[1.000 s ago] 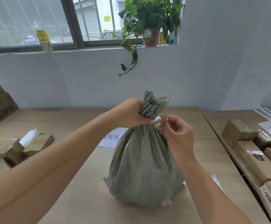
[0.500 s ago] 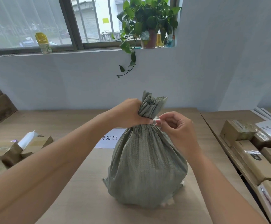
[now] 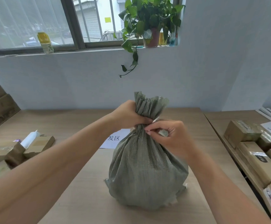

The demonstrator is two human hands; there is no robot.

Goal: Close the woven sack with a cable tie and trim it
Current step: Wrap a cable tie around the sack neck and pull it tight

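A grey-green woven sack [image 3: 146,172] stands upright in the middle of the wooden table [image 3: 76,199]. Its mouth is gathered into a bunched neck. My left hand [image 3: 128,116] is clenched around that neck from the left, just under the frilled top. My right hand [image 3: 168,135] pinches at the neck from the right, fingertips at the front of the gather. A thin pale cable tie [image 3: 155,119] shows at the neck between the two hands; most of it is hidden by fingers and cloth.
A white paper sheet with printed characters [image 3: 113,139] lies behind the sack. Cardboard boxes [image 3: 18,147] sit at the left, taped parcels [image 3: 251,152] on the right table. A potted plant [image 3: 149,23] and bottle [image 3: 44,42] stand on the windowsill.
My right hand has moved around the neck from the right side toward the front and lower, fingers curling tighter. My left hand keeps its grip on the neck.
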